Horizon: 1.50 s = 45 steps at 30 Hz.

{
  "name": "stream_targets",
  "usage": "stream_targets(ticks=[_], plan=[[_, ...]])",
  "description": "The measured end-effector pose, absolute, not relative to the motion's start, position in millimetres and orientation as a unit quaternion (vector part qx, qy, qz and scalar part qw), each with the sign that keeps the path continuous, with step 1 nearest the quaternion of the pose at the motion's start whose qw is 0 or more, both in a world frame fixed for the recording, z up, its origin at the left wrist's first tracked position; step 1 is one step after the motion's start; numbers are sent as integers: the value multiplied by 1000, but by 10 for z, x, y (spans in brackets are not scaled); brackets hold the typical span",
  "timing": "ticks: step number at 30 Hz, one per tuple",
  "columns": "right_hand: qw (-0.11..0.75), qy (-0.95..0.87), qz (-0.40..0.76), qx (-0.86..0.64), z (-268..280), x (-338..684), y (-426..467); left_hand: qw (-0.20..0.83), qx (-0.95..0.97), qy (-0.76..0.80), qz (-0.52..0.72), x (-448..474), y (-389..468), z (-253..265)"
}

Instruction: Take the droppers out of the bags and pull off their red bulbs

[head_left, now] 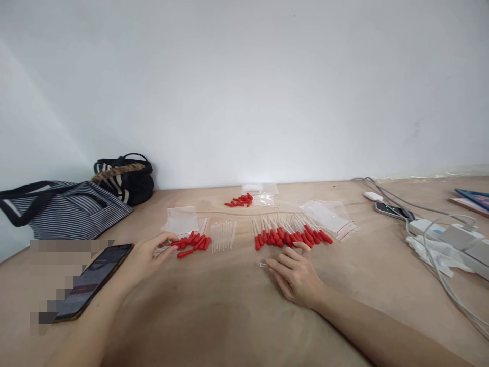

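My left hand [153,255] is at the left edge of a loose pile of red rubber bulbs [196,240], thumb and forefinger closed about one bulb. Right of that pile, thin clear dropper tubes [223,235] lie side by side in a row. My right hand [292,272] rests low over the table with fingers bent and pressed together. A short clear end of a dropper tube [263,264] sticks out past its fingertips; the rest is hidden. Just beyond that hand lie several droppers [290,234], each a clear tube with a red bulb, bulbs facing me.
Farther back are more red bulbs [240,200] and clear tubes [265,199]. Plastic zip bags [330,219] lie around. A phone [95,280] sits under my left forearm's side, bags [80,209] at far left. Cables and a power strip [451,234] occupy the right.
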State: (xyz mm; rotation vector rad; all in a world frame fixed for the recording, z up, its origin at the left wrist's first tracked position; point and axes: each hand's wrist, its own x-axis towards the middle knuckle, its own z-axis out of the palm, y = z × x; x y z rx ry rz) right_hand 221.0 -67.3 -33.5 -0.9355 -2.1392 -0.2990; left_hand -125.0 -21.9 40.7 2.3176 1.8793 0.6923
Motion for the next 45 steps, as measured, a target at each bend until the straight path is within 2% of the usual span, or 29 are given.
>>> stream_targets(ticks=[4, 9, 14, 16, 23, 28, 32, 34, 36, 38, 45], plan=[[385, -838, -118, -368, -330, 2206, -676, 88, 786, 584, 182, -1363, -197, 355], [384, -842, -116, -361, -326, 2210, -677, 52, 800, 570, 181, -1451, -132, 268], [379, -846, -119, -354, -328, 2206, -676, -64, 794, 525, 300, -1208, -172, 231], [377, -851, -114, -346, -323, 2198, -676, -76, 793, 484, 362, -913, -264, 153], [410, -847, -68, -332, -292, 2165, -688, 119, 885, 321, 317, 76, -583, -134], [426, -843, -50, -325, -306, 2152, -690, 258, 831, 364, 332, 249, -539, -155], [407, -848, -48, -337, -302, 2135, -692, 379, 727, 414, 395, 320, -517, -156], [397, -849, -50, -346, -287, 2131, -696, 408, 689, 438, 409, 339, -457, -105], [393, -848, -51, -352, -272, 2133, -702, 389, 687, 477, 385, 334, -319, -12], [391, -847, -52, -355, -264, 2138, -705, 322, 715, 533, 320, 312, -109, 94], [378, -850, -44, -365, -286, 2153, -701, 187, 747, 601, 214, 343, 587, 209]])
